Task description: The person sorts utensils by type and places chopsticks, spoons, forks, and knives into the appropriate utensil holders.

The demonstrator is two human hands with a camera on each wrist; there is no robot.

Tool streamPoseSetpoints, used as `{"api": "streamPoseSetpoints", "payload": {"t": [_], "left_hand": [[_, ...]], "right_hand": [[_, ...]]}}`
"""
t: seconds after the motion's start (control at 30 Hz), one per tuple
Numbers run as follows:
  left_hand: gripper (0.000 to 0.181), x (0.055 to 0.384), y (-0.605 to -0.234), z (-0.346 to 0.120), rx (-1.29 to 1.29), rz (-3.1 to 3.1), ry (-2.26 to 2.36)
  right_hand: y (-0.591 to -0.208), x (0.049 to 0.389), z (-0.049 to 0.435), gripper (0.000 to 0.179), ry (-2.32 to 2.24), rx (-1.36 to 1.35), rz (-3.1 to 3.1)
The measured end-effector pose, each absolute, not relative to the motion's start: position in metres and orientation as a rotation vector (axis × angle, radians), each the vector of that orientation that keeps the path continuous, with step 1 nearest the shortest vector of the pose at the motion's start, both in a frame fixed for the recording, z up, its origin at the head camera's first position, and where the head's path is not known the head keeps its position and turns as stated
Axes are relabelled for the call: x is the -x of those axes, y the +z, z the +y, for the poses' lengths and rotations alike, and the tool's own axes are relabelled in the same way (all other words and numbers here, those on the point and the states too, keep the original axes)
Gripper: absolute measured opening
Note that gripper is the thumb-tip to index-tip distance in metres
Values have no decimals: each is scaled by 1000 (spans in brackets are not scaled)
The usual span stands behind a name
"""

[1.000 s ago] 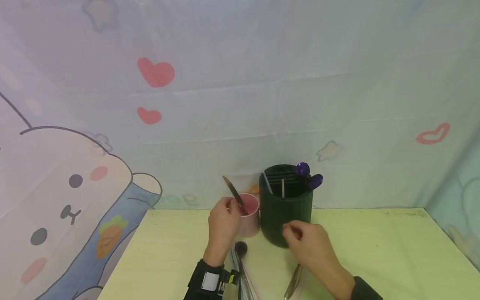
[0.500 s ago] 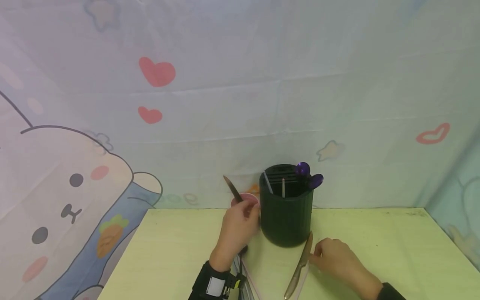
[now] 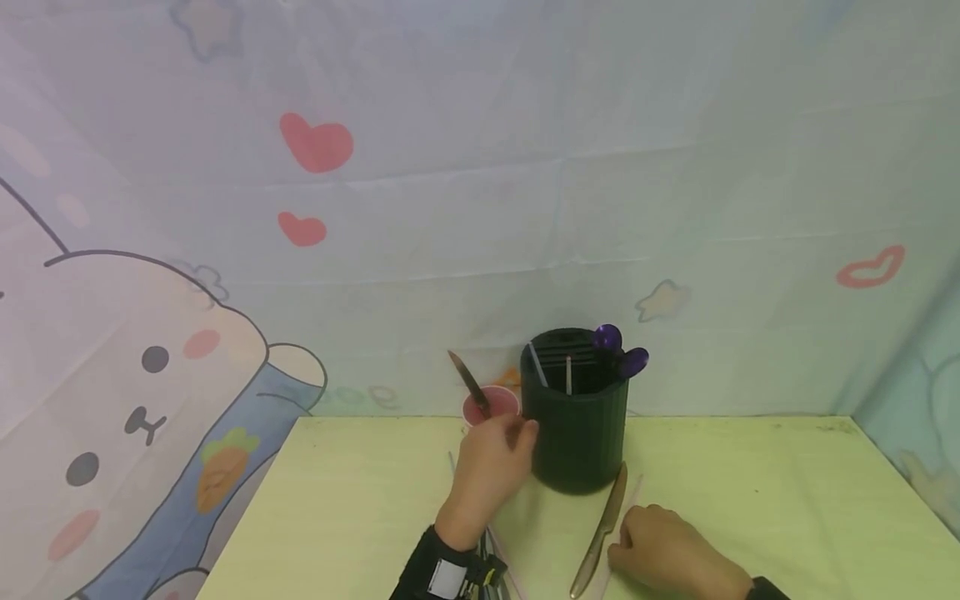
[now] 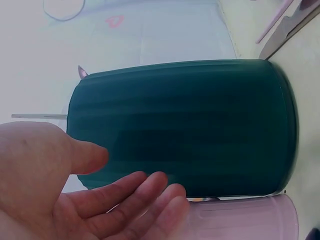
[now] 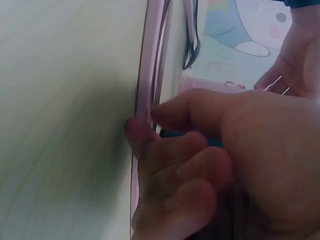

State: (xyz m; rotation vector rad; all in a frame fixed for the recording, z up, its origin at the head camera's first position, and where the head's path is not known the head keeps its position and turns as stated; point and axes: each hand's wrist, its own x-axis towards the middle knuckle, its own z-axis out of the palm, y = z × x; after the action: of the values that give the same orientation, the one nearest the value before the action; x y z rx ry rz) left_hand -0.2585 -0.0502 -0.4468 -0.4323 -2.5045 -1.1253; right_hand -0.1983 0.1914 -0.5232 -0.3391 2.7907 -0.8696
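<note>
My left hand [image 3: 491,467] is in front of the pink cup [image 3: 501,400] and beside the dark green utensil holder [image 3: 573,437]. Its fingers are loosely bent and the palm shows nothing in it in the left wrist view. A knife with a brown blade [image 3: 468,379] leans out of the cup. On the table to the right, thumb and forefinger of my right hand [image 3: 671,550] pinch a thin pink stick [image 5: 149,60], shaped like a chopstick. A metal table knife [image 3: 602,533] lies alongside that stick, its tip pointing at the holder.
Two purple spoons [image 3: 621,350] and a white stick [image 3: 568,375] stand in the holder. Several utensils [image 3: 491,575] lie in a bundle partly hidden under my left wrist. A printed cloth [image 3: 420,208] hangs behind the pale table [image 3: 360,500].
My left hand has moved right and down from the knife in the cup. My right hand has left the holder's front, moved right, then down along the pink stick, uncovering the table knife.
</note>
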Motion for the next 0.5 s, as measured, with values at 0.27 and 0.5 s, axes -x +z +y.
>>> {"api": "streamPoseSetpoints", "payload": {"t": [0.27,0.5], "left_hand": [[23,259,-445,-50,441,-2524,-1128],[23,260,-445,-52,451,-2532,-1129]], "right_hand": [[-523,199,193,22,-801,265,2819],[-523,213,211,23,-723,135,2836]]}}
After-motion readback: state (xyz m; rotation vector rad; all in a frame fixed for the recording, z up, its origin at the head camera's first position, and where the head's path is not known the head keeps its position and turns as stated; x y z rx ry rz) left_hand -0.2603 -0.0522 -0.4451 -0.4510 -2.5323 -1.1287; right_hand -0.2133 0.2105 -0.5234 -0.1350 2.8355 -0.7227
